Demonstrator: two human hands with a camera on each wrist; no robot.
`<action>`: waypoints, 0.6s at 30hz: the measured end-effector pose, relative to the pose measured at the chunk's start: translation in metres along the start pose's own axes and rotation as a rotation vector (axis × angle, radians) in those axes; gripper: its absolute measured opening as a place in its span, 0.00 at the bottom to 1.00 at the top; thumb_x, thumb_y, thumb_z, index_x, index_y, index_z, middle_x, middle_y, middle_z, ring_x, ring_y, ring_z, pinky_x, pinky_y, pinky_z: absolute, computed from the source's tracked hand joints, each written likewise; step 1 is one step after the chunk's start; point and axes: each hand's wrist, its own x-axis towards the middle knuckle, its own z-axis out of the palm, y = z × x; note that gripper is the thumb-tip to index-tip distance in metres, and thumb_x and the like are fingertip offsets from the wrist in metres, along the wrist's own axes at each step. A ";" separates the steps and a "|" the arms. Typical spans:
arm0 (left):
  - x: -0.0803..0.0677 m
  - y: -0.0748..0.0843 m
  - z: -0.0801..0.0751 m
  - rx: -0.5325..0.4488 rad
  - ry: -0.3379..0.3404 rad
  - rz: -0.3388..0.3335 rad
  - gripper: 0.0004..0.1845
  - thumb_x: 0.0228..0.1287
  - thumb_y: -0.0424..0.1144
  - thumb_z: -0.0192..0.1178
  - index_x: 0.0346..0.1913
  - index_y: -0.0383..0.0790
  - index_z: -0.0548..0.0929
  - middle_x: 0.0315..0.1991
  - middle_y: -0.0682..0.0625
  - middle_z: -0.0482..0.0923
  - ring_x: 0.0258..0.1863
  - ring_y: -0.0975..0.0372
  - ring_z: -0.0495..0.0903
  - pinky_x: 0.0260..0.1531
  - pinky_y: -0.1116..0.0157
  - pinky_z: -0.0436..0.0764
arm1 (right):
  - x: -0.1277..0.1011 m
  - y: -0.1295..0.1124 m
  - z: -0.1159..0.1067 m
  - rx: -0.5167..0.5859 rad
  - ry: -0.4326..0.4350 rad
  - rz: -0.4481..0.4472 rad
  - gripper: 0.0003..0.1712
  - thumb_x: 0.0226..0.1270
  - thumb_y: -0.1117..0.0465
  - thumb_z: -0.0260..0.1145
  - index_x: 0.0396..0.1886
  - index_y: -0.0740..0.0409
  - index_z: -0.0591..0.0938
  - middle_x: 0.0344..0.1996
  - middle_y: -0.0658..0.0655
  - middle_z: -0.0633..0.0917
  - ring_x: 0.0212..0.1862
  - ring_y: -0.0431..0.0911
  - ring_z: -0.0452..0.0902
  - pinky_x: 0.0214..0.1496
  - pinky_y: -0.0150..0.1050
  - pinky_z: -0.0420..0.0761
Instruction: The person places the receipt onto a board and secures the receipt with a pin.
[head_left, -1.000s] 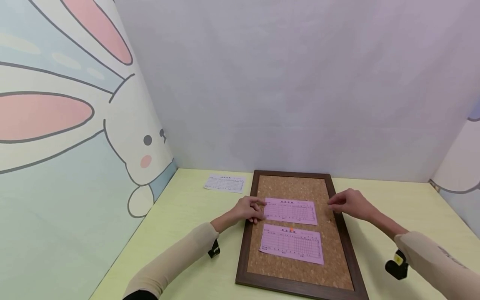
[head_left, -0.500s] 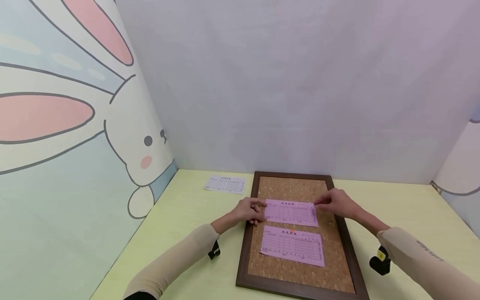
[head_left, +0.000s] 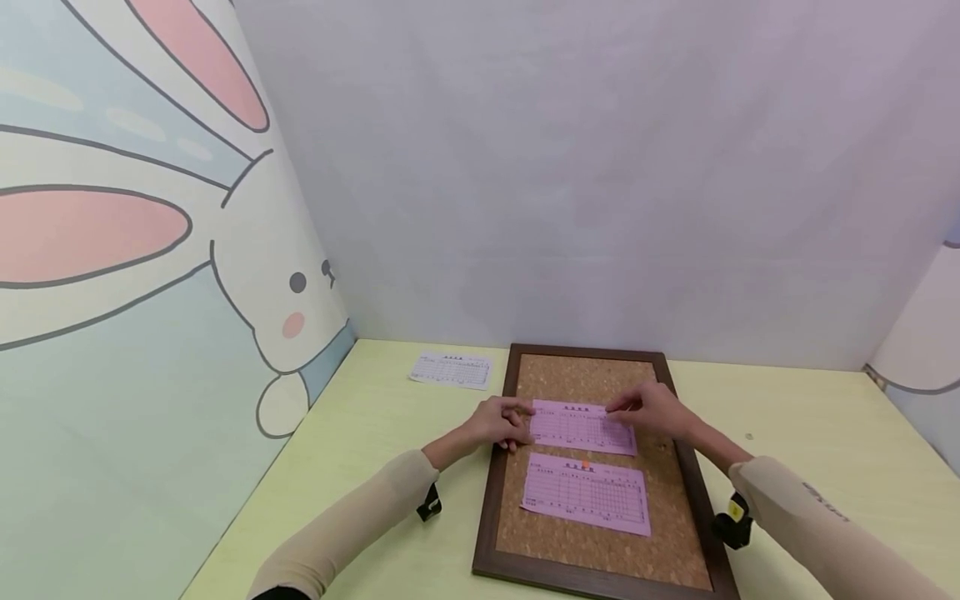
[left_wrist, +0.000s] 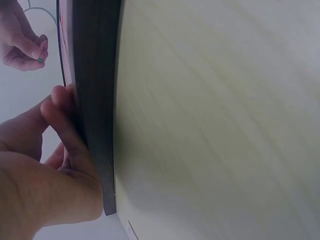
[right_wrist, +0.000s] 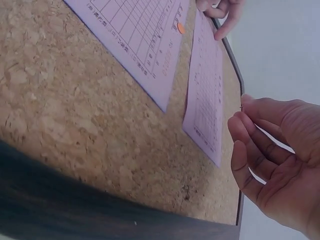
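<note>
A dark-framed cork board (head_left: 497, 483) lies on the yellow-green table. Two pink forms lie on it: the upper form (head_left: 581, 427) and the lower form (head_left: 585, 493), which has an orange pin (head_left: 584, 463) at its top edge. My left hand (head_left: 516, 422) rests on the board's left frame, fingertips touching the upper form's left end. My right hand (head_left: 619, 408) hovers over that form's top right part. In the left wrist view it pinches a small green pin (left_wrist: 40, 60). The right wrist view shows its fingers (right_wrist: 250, 145) curled above the upper form (right_wrist: 205, 100).
A white printed form (head_left: 450, 368) lies on the table left of the board's far corner. A tiny object (head_left: 748, 436) sits on the table right of the board. Painted walls close in on the left, the back and the right.
My right hand has moved left, from above the board's right frame to above the upper pink form. The left hand and both forms have stayed put.
</note>
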 end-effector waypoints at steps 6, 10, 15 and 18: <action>-0.001 0.002 0.001 0.015 -0.002 0.003 0.21 0.57 0.27 0.73 0.55 0.34 0.84 0.24 0.51 0.85 0.15 0.67 0.79 0.17 0.73 0.75 | 0.001 -0.003 0.007 0.030 -0.007 -0.051 0.09 0.66 0.65 0.71 0.42 0.67 0.90 0.35 0.57 0.90 0.30 0.38 0.72 0.30 0.29 0.72; -0.001 0.002 0.000 0.007 -0.007 0.003 0.21 0.57 0.27 0.73 0.55 0.34 0.84 0.24 0.52 0.84 0.15 0.66 0.79 0.17 0.73 0.75 | 0.003 -0.002 0.010 0.040 -0.028 -0.061 0.10 0.67 0.64 0.71 0.42 0.67 0.90 0.37 0.58 0.91 0.30 0.38 0.73 0.31 0.28 0.74; 0.000 0.000 -0.001 -0.009 -0.016 0.004 0.21 0.57 0.27 0.73 0.55 0.33 0.84 0.24 0.52 0.84 0.15 0.66 0.79 0.17 0.73 0.75 | 0.005 -0.001 0.015 0.005 -0.034 -0.115 0.09 0.66 0.63 0.73 0.40 0.65 0.91 0.34 0.56 0.91 0.30 0.36 0.74 0.31 0.28 0.75; 0.001 -0.002 -0.002 -0.011 -0.021 0.004 0.21 0.57 0.27 0.73 0.55 0.34 0.84 0.24 0.51 0.85 0.15 0.66 0.79 0.18 0.73 0.76 | 0.005 -0.001 0.017 -0.016 -0.031 -0.138 0.08 0.65 0.62 0.73 0.38 0.63 0.91 0.33 0.55 0.91 0.29 0.35 0.73 0.30 0.27 0.74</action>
